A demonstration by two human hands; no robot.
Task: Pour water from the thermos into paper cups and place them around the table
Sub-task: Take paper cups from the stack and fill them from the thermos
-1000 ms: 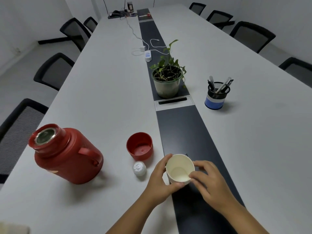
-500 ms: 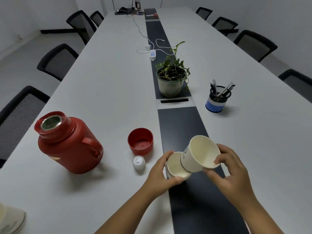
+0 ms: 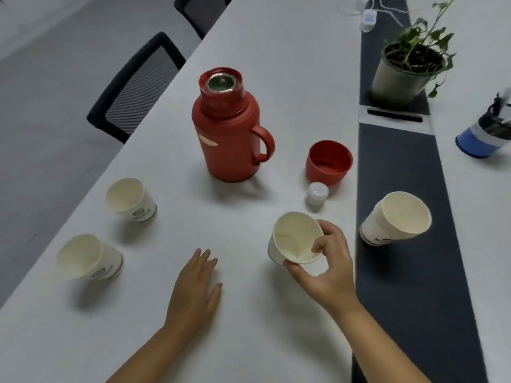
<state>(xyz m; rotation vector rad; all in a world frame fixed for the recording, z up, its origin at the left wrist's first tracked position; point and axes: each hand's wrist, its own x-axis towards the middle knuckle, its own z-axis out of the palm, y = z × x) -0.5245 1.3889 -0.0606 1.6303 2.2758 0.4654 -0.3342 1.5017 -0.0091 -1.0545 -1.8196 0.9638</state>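
White desk (image 3: 276, 64) in a meeting room: right hand (image 3: 329, 261) pinches an empty cup (image 3: 293, 239) by its rim, setting it out; left hand (image 3: 196, 286) lies flat, fingers straight. Uncapped thermos (image 3: 229, 128) stands behind. Next move likely calls for gripping its handle to pour. Motion blurs the cup stack (image 3: 395, 219).

Office meeting room | long white conference table (image 3: 290, 45) with dark cable strip (image 3: 401, 189) down its middle | black mesh chairs (image 3: 132, 89) tucked along the table's left edge | potted plant (image 3: 406, 70) and pen holder (image 3: 486, 134) near the strip | charger and cables (image 3: 369, 17) farther up the strip
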